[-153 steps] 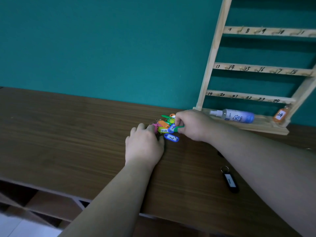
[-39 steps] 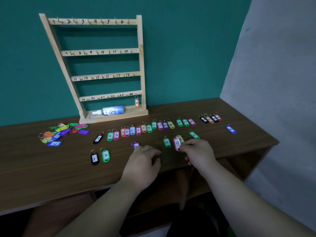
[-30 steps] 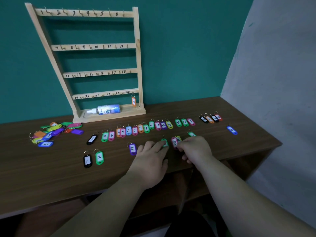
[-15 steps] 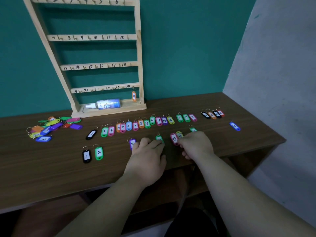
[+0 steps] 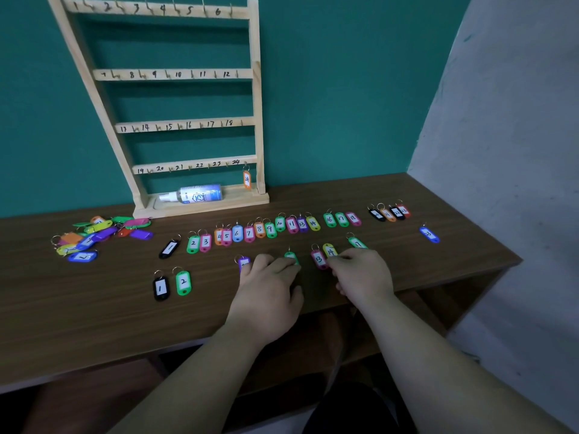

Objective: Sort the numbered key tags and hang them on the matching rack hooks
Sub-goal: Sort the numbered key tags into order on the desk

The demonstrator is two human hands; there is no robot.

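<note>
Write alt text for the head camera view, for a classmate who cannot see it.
Two hands work on a table: the left hand touches a green tag, the right hand is at tag 13. Beyond lies a row of numbered tags, a loose pile at left, and a rack with only tag 24 hung.

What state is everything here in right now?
Orange tag 24: hanging on wooden rack.
Spray bottle: lying on rack's base.
Sorted tags row: flat on table.
Unsorted tags: heaped.
Left hand: fingers flat on green tag.
Right hand: fingertips against pink tag 13, grip unclear.
</note>
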